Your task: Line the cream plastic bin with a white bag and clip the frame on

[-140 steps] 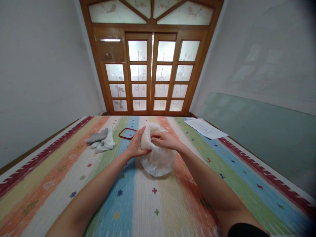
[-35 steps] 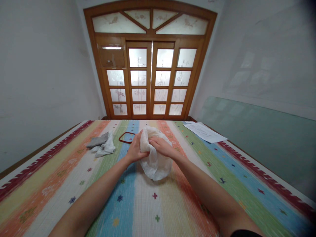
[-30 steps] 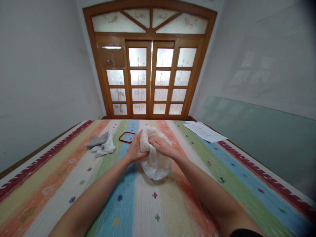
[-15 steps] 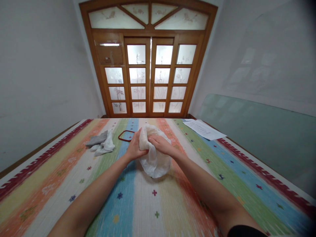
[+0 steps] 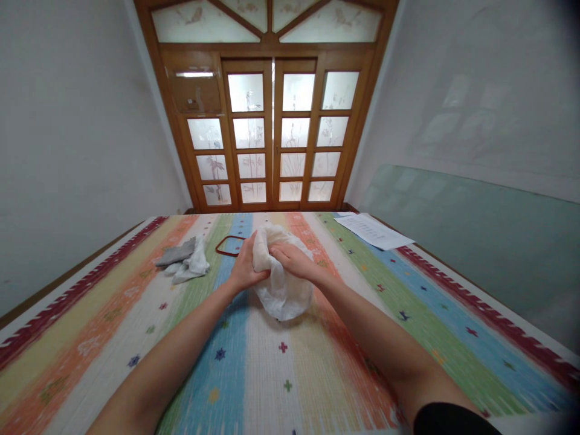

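Observation:
Both hands are on a crumpled white cloth [image 5: 290,296] in the middle of the table, thin and gathered like a pouch. On its left side, my left hand [image 5: 246,264] is closed around a bunched edge, with the thumb toward me. My right hand [image 5: 292,260] presses its fingers together into a fold at the top; the fingertips are partly hidden. Just beyond the left hand lies a dark red rounded loop [image 5: 226,252], partly covered by that hand. Farther left are a folded grey cloth [image 5: 176,252] and a crumpled white cloth piece [image 5: 194,266], touching each other.
A striped, multicoloured tablecloth [image 5: 267,386] covers the table. Printed paper sheets [image 5: 374,232] lie at the far right. A pale green glass panel [image 5: 453,211] leans along the right wall, and wooden glazed doors [image 5: 274,139] stand beyond the far edge.
The camera view has shifted slightly, so the scene sits a little higher. Both hands keep nearly the same hold on the white cloth.

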Available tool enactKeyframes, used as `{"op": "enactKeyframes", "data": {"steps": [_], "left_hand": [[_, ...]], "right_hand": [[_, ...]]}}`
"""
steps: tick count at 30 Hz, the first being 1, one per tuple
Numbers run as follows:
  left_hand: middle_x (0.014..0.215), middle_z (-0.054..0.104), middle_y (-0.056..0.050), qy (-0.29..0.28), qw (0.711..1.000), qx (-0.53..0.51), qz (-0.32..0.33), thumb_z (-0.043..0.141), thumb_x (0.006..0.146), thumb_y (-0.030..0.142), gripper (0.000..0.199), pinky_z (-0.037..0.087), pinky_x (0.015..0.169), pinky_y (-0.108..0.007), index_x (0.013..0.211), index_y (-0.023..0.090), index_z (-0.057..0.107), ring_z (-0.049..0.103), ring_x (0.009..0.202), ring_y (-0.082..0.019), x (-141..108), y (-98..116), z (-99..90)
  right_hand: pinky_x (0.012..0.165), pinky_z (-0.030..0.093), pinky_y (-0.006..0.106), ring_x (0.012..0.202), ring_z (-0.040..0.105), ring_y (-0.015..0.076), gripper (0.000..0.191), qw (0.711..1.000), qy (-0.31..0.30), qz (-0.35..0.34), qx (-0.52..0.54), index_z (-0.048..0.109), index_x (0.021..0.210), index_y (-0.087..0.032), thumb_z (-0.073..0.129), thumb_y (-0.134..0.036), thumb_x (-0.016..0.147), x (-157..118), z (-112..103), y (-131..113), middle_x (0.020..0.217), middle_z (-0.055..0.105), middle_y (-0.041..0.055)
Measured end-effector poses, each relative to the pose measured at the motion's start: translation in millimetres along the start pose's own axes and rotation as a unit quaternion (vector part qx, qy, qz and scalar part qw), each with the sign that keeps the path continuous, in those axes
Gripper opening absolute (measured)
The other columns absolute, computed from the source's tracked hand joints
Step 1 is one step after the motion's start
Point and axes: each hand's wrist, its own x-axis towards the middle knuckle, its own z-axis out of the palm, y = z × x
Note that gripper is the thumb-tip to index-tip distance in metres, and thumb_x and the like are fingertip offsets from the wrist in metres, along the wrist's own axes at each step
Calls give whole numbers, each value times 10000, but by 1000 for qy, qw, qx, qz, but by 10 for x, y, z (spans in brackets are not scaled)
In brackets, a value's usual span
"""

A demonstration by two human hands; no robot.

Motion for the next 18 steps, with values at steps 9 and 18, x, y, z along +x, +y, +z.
{"op": "enactKeyframes", "data": {"steps": [9,18], "left_hand": [[1563,383,-166,10,1000,-10,-1,828,637,317,1183,308,1220,-607,1619,216,176,383,1449,-404,3,38,1],[1565,380,-163,7,1000,-7,3,816,644,308,1169,303,1224,-603,1618,216,177,383,1450,-398,6,51,-8]], "right_hand": [[928,475,339,980,630,197,404,1000,1,-3,3,676,944,-176,323,-318,1078,-9,-25,-35,1046,716,80],[972,468,341,1034,642,201,418,1000,-1,-6,9,689,965,-178,312,-316,1082,-10,-27,-46,1101,727,82]]}}
